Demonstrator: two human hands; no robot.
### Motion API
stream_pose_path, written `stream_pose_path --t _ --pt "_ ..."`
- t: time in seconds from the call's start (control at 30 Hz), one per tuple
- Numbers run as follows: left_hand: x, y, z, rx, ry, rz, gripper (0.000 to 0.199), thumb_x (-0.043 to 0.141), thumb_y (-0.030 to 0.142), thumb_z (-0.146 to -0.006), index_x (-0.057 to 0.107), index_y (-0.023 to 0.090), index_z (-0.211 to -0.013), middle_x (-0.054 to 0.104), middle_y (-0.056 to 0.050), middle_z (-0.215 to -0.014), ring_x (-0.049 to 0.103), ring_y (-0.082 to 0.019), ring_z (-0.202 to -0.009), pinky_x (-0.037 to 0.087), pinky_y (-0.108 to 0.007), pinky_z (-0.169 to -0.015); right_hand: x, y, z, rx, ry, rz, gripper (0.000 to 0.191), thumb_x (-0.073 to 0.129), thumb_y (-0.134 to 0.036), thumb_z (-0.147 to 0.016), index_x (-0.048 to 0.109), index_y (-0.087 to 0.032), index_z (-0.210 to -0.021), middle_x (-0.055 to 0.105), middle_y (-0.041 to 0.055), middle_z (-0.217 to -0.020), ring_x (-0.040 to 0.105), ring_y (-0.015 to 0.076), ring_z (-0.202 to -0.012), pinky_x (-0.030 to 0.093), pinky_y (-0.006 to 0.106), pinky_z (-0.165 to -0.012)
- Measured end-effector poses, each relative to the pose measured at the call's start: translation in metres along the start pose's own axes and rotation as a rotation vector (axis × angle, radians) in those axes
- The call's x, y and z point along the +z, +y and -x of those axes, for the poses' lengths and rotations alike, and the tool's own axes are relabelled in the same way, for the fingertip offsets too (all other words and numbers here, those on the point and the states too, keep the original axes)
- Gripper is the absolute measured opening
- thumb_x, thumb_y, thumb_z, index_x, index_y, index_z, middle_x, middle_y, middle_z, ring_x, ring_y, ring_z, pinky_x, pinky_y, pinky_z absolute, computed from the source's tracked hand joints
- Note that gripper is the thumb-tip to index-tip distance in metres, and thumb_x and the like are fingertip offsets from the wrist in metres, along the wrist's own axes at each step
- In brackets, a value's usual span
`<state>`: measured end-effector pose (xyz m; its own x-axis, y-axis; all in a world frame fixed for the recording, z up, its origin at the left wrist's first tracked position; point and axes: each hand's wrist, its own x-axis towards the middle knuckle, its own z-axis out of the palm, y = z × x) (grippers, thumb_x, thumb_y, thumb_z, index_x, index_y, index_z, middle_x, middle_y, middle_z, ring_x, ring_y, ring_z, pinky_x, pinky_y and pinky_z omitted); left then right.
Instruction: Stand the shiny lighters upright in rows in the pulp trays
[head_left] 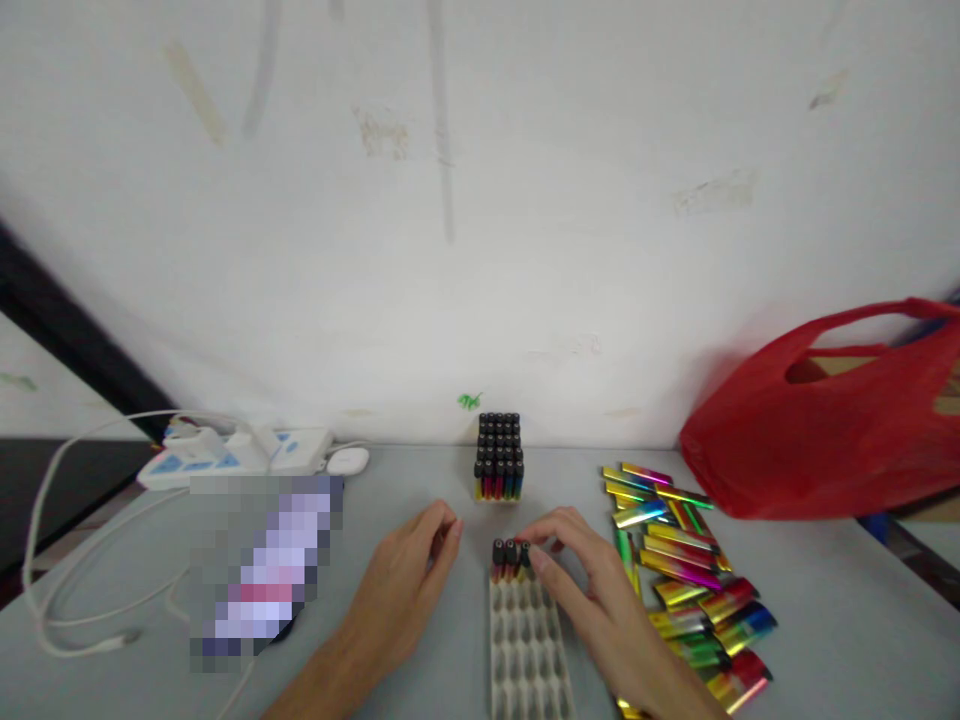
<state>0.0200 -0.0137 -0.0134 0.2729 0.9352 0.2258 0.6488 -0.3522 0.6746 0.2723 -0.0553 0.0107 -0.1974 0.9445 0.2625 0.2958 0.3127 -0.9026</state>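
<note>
- Clearly, the work lies away from the left end of the table (442,665), where a power strip (300,452) and a pixelated, phone-like device (289,560) sit well apart from it.
- Next comes the left hand (409,565), loosely curled with a narrow gap between thumb and fingers; nothing shows in it, and it rests beside the tray without touching it.
- Toward the wall stands a packed block (499,465) of upright black-topped pieces with coloured bodies, in tight rows; I judge this portion done.
- Nearer the person lies a pale slotted tray (525,650), apart from the block. Upright pieces (511,553) stand at its far end, three of them in view; the row's right end is hidden by fingers. The visible rows closer to the person are unfilled, so this tray looks barely begun.
- Over its far right corner is the right hand (589,575), thumb and forefinger narrowed around the third piece (525,553), seemingly pinching it.
- Rightmost on the work side, a scattered pile (679,537) of shiny coloured pieces lies flat, apparently the remaining supply; beyond it leans a red bag (795,450).
</note>
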Motion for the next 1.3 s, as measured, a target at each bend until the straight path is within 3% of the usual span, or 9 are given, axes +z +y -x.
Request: stream_pose_path --t 0.2,0.3,0.37,0.5,0.6,0.7,0.8,1.03,1.3 --pt "0.001 0.000 0.000 0.022 0.000 -0.003 0.037 0.043 0.045 -0.117 0.050 0.028 -0.085 0.066 0.002 -0.076 0.062 -0.023 -0.067 0.041 -0.034 -0.067 -0.017 0.012 -0.005 -0.006 0.155 0.242 0.023 0.056 -0.036 -0.114 0.077 -0.028 -0.116 0.078 0.0075 -0.117 0.069 0.0315 -0.115 0.052 0.044 -0.101" --pt "0.002 -0.001 0.000 0.017 -0.012 -0.001 0.037 0.043 0.046 -0.117 0.050 0.028 -0.086 0.066 0.002 -0.076 0.062 -0.023 -0.067 0.041 -0.034 -0.067 -0.044 0.024 -0.010 -0.016 0.197 0.594 0.021 0.061 -0.025 -0.103 0.078 -0.025 -0.116 0.076 0.0114 -0.118 0.066 0.0368 -0.120 0.049 0.052 -0.109" --pt "0.003 -0.001 0.001 0.014 -0.011 0.000 0.037 0.044 0.046 -0.118 0.051 0.028 -0.087 0.065 0.002 -0.077 0.062 -0.023 -0.068 0.041 -0.034 -0.068 -0.067 0.034 -0.013 0.025 0.237 0.878 0.021 0.063 -0.024 -0.097 0.079 -0.023 -0.111 0.074 0.0150 -0.116 0.064 0.0398 -0.113 0.049 0.056 -0.105" --pt "0.004 -0.002 0.002 0.020 -0.013 0.002 0.037 0.043 0.045 -0.118 0.051 0.028 -0.087 0.064 0.002 -0.077 0.062 -0.023 -0.069 0.042 -0.034 -0.069 -0.105 0.053 -0.012 0.240 0.288 1.205 0.022 0.067 -0.035 -0.101 0.078 -0.019 -0.113 0.074 0.0189 -0.108 0.066 0.0430 -0.103 0.052 0.053 -0.093" --pt "0.004 -0.002 0.001 0.020 -0.015 0.004 0.036 0.043 0.045 -0.118 0.052 0.028 -0.087 0.065 0.002 -0.077 0.063 -0.023 -0.069 0.042 -0.034 -0.069 -0.119 0.063 -0.008 0.346 0.300 1.295 0.044 0.070 -0.056 -0.104 0.072 -0.015 -0.117 0.075 0.0211 -0.104 0.071 0.0448 -0.102 0.053 0.051 -0.091" --pt "0.004 -0.002 0.001 0.011 -0.023 -0.002 0.037 0.042 0.046 -0.118 0.050 0.028 -0.087 0.065 0.002 -0.077 0.061 -0.023 -0.068 0.041 -0.033 -0.068 -0.118 0.066 -0.004 0.405 0.318 1.361 0.071 0.067 -0.082 -0.099 0.068 -0.013 -0.118 0.076 0.0241 -0.104 0.074 0.0480 -0.102 0.055 0.052 -0.088" --pt "0.004 -0.002 0.001 0.007 -0.032 -0.007 0.038 0.040 0.048 -0.118 0.049 0.029 -0.087 0.064 0.001 -0.077 0.060 -0.023 -0.068 0.040 -0.033 -0.069 -0.108 0.061 -0.001 0.423 0.308 1.433 0.080 0.066 -0.092 -0.093 0.068 -0.014 -0.113 0.076 0.0274 -0.103 0.075 0.0510 -0.101 0.055 0.053 -0.085" --pt "0.003 -0.003 0.002 0.003 -0.037 -0.006 0.037 0.040 0.047 -0.118 0.050 0.028 -0.088 0.064 0.002 -0.078 0.062 -0.024 -0.070 0.040 -0.034 -0.070 -0.086 0.048 -0.002 0.396 0.271 1.483 0.072 0.078 -0.079 -0.092 0.071 -0.009 -0.110 0.075 0.0318 -0.104 0.073 0.0526 -0.104 0.055 0.054 -0.088" --pt "0.003 -0.003 0.001 -0.007 -0.044 0.002 0.037 0.039 0.046 -0.118 0.049 0.028 -0.088 0.062 0.002 -0.078 0.061 -0.024 -0.070 0.039 -0.034 -0.071 -0.082 0.039 -0.007 0.340 0.289 1.470 0.053 0.077 -0.066 -0.094 0.068 -0.015 -0.106 0.074 0.0297 -0.102 0.070 0.0521 -0.105 0.055 0.056 -0.088"
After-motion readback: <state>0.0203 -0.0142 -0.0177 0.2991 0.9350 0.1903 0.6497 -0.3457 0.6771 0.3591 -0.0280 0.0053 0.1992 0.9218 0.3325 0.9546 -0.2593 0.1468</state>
